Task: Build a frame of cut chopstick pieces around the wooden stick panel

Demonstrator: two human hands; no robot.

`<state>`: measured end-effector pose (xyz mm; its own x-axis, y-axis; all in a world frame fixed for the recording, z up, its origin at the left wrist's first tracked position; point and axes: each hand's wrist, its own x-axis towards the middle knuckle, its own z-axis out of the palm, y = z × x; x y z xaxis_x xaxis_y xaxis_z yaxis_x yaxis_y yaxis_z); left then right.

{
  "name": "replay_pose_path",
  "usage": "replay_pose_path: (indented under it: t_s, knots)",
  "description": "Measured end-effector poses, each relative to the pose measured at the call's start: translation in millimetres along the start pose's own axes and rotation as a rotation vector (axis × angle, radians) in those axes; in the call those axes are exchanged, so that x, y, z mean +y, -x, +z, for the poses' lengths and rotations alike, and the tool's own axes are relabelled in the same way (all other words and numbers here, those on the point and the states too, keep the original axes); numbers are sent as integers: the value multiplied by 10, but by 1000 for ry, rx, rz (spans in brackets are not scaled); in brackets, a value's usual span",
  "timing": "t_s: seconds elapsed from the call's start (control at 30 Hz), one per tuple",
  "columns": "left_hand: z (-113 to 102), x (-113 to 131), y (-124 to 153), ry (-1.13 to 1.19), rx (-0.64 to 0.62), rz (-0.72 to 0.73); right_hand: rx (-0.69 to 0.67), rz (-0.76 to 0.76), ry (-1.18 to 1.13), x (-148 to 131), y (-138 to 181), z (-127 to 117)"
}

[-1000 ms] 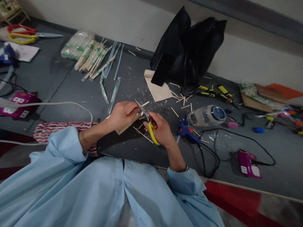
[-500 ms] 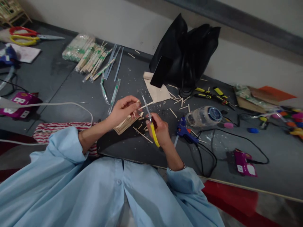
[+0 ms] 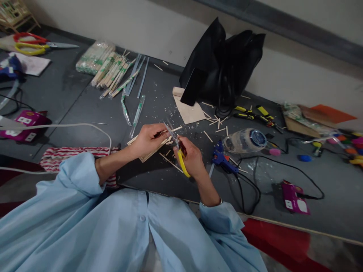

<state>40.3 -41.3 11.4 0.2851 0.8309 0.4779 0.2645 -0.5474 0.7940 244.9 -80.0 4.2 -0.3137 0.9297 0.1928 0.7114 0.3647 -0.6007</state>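
Note:
My left hand [image 3: 149, 139] is closed on a thin wooden stick [image 3: 173, 129] that juts out to the right, just above a small flat panel of glued sticks [image 3: 147, 152] lying on the dark floor. My right hand [image 3: 192, 158] grips yellow-handled scissors [image 3: 178, 148], whose blades point up-left and meet the stick close to my left fingertips. Short stick offcuts [image 3: 171, 162] lie scattered under and around both hands.
A blue glue gun [image 3: 222, 158] with a black cord lies right of my hand, beside a plastic bottle [image 3: 245, 139]. A black bag [image 3: 224, 64] stands behind. Wrapped chopsticks [image 3: 109, 70] lie far left, large red-yellow scissors [image 3: 30, 41] at top left, yellow pliers [image 3: 256, 112] right.
My left hand has come down again toward the panel. The scissors have tilted back to the left and their blades now meet the stick near my fingers.

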Motion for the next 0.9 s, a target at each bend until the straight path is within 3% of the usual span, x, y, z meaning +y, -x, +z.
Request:
replay_pose_path:
  t_s: [0.17,0.43,0.7,0.9]
  knots:
    - [-11,17,3,60,-63,-49,-16,-26,-43,14,-5,-11]
    - [-31,57,4,40,-90,-12,-22,-40,-53,-3,37,-3]
    - [4,-49,-2,-82,-63,18,-16,-10,38,21,2,-16]
    - [60,-116,1,-195,42,8,-73,46,8,-2,-8,-39]
